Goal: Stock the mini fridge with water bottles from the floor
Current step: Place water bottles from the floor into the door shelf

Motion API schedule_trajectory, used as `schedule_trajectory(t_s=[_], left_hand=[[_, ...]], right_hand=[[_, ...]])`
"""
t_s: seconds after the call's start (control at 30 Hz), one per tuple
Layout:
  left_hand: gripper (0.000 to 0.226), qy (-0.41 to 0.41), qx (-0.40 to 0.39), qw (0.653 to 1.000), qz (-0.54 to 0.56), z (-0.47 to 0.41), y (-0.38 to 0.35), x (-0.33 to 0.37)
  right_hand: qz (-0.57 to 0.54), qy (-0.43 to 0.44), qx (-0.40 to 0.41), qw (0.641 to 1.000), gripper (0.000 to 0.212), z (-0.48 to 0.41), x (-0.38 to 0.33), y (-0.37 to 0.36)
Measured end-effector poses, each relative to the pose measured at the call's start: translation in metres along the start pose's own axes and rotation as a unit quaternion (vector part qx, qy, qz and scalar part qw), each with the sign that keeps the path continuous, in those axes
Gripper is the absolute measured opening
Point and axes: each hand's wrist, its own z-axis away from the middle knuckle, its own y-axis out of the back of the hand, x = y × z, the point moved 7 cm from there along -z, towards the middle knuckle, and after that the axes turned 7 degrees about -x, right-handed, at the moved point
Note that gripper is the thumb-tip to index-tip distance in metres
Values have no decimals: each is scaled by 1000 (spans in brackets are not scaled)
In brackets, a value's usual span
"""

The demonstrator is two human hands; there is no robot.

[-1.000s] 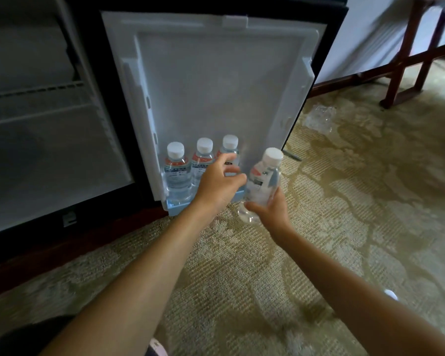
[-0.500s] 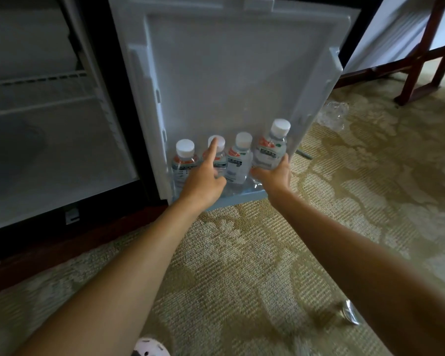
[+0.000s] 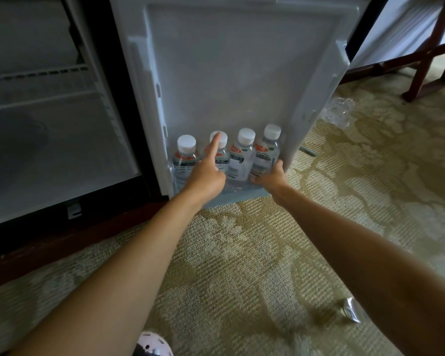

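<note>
Four clear, white-capped plastic water bottles (image 3: pixel 240 160) are lined in the white fridge-door shelf (image 3: pixel 238 196). The rightmost bottle (image 3: pixel 265 155) is gripped by the right hand (image 3: pixel 271 179); another is touched by the left hand's (image 3: pixel 207 176) outstretched forefinger.

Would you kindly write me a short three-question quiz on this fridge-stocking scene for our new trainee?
1. How many bottles stand in the door shelf?
2. Counting from the left, which bottle does the right hand grip? A first; B second; C fourth.
3. True or false: the left hand rests flat on the carpet.

Key
1. Four.
2. C, the fourth bottle, held near its base.
3. False: it is up at the shelf, index finger raised against the second bottle.
</note>
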Motion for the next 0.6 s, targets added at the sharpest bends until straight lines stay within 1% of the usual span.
schedule_trajectory(t_s=[0.07,0.17,0.27,0.3,0.47,0.6], left_hand=[[88,4,-5,1000,25,3,-1,2],[87,2,-11,999,35,13,-7,6],[87,7,-27,999,33,29,-17,11],[86,9,-30,999,27,36,-21,13],[73,12,-47,999,3,66,-47,16],[64,26,-86,996,-19,91,-86,13]], right_hand=[[20,-10,-5,1000,72,4,1,1],[29,-4,-4,1000,71,16,2,3],[46,40,38,997,57,39,0,16],[56,50,52,996,56,51,0,21],[108,99,94,985,58,123,12,46],[109,94,99,985,60,174,39,68]])
